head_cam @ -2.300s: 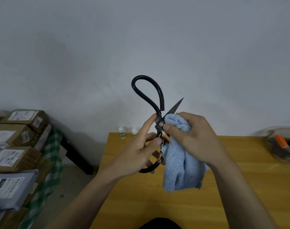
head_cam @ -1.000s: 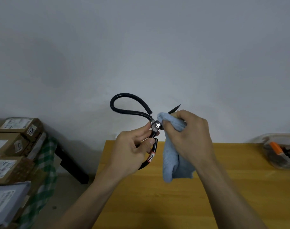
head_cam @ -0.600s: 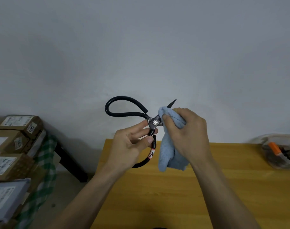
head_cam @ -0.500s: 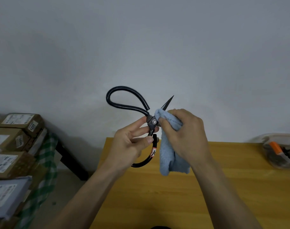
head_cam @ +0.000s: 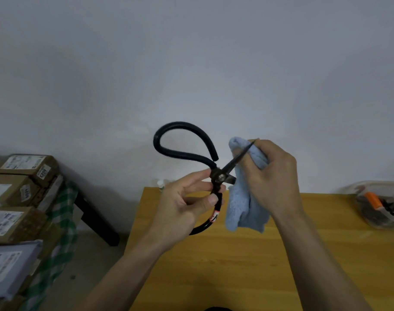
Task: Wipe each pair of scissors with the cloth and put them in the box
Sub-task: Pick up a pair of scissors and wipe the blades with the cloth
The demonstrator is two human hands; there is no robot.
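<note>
Left hand (head_cam: pixel 187 207) grips the black iron scissors (head_cam: pixel 214 176) by the lower loop above the yellow wooden tabletop (head_cam: pixel 236 265) while the right hand (head_cam: pixel 270 176) pinches the light blue fluffy cloth (head_cam: pixel 243 205) around a blade, so wiping is in progress, I think; next, carry the scissors to the clear plastic box (head_cam: pixel 380 205) at 3 o'clock.

Wooden table (head_cam: pixel 247 265), yellow-brown, set against the wall. At its far right edge stands a clear plastic box (head_cam: pixel 381 205) holding dark tools and an orange-handled one; at its far left corner, a small white bottle (head_cam: pixel 160 184).
</note>
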